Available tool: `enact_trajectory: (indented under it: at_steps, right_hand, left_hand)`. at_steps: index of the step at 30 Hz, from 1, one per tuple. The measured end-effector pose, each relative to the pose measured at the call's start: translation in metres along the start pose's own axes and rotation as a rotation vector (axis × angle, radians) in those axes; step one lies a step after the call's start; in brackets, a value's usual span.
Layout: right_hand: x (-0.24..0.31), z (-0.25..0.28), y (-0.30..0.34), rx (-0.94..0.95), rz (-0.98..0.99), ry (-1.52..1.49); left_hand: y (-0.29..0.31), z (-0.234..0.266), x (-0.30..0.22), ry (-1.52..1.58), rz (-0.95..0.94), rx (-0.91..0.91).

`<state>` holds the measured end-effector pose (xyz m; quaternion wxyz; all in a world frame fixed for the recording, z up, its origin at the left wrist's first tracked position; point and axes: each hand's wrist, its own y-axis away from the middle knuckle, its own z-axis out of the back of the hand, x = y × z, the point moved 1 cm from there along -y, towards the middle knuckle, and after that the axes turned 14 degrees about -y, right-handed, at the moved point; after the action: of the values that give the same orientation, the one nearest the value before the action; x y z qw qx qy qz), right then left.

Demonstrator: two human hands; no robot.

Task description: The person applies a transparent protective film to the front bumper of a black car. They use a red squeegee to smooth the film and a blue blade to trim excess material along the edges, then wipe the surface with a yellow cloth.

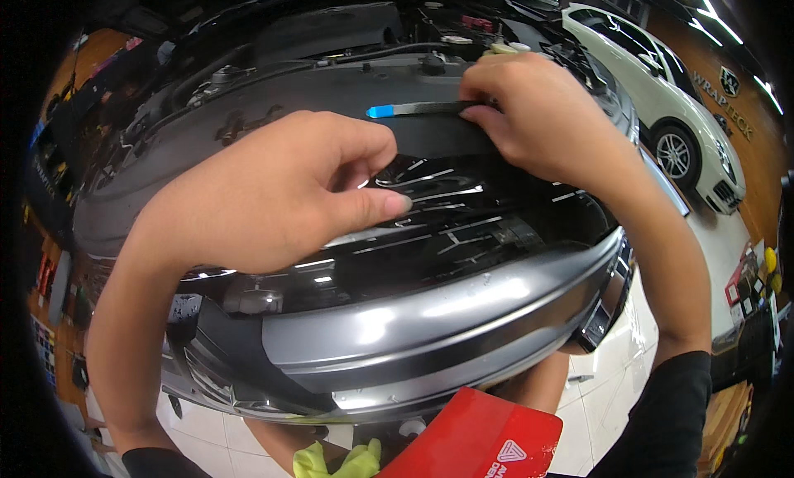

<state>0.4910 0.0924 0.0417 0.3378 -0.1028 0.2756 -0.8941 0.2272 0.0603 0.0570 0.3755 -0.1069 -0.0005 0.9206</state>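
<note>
Open engine bay (331, 89) contains a black hose (372, 55), the right hand (538, 118) pinches a blue-tipped tool (413, 109) extending leftward beyond its fingers (490, 124), and whether the left hand (265, 180) grips glossy black film (434, 180), I cannot tell.

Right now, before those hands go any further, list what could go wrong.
The blue-tipped tool in the right hand points toward the left hand's side, so a slip might catch that hand.
The tool is also near the rippled glossy black film and might scratch or snag it.
Those ripples, beside the left hand, could set as creases.
</note>
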Motion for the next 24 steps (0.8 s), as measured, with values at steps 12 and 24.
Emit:
enact_trajectory:
  at_steps: [12, 24]
  right_hand:
    - [0.009, 0.064, 0.112, -0.128, -0.167, -0.623]
    - [0.029, 0.022, 0.125, -0.102, 0.145, -0.298]
  left_hand:
    - [-0.019, -0.011, 0.001, -0.061, -0.145, -0.206]
    - [-0.011, -0.016, -0.019, -0.132, -0.205, -0.319]
